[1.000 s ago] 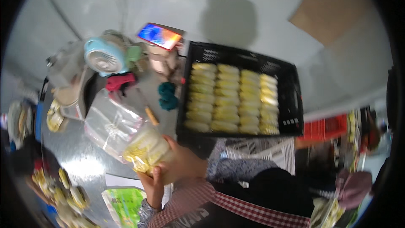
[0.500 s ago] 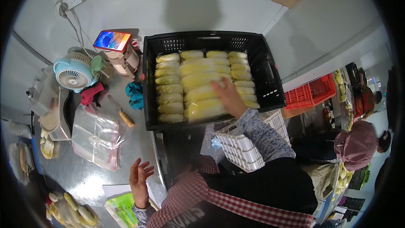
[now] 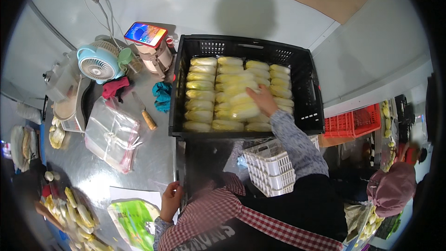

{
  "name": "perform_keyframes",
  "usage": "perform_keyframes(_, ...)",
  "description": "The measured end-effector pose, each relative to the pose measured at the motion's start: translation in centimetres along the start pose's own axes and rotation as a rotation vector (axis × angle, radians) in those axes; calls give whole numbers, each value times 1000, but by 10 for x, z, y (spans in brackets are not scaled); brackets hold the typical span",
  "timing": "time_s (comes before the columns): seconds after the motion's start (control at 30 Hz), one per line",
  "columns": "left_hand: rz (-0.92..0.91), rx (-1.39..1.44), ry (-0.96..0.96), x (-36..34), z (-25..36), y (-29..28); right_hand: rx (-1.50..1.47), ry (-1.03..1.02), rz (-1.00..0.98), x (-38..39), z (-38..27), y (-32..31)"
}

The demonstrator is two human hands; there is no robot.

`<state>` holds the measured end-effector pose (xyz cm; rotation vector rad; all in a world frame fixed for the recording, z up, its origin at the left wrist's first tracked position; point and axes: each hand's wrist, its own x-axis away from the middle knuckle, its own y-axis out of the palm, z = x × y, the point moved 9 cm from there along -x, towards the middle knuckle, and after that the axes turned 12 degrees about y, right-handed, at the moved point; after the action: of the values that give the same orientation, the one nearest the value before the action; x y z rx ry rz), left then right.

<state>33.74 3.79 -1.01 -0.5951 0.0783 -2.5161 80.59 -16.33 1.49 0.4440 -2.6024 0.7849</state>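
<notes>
Steel-grey metal made up the worktop (image 3: 155,158), which spread left of the black crate (image 3: 304,95). Inside that crate lay rows of bagged yellow-white vegetables (image 3: 200,95), packed side by side, probably to save room and stop them rolling. White baskets (image 3: 272,167) were stacked just on its near side. Clear plastic bags (image 3: 109,132) lay tied in a sheaf to its left, perhaps so they would not slide about. Over the crate's middle rows, one vegetable pack (image 3: 244,109) hung slightly blurred, gripped at its right side by the right hand (image 3: 265,101), seemingly leaving its left side free. Off the crate's near-left corner, the left hand (image 3: 171,200) had curled fingers; whether it held anything could not be told. A phone (image 3: 146,34) rested beyond the crate's far-left corner on a beige jug (image 3: 155,58), apparently for a raised screen.
</notes>
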Motion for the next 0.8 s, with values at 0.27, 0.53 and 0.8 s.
perform_keyframes(0.27,113,8,-51,25,-5,-8,198,-27,-35,-92,-59,165)
perform_keyframes(0.53,-13,-60,-133,33,-44,1,529,-156,48,-56,-85,146)
perform_keyframes(0.8,97,-195,-64,35,-29,-33,248,-168,-58,-14,-45,16)
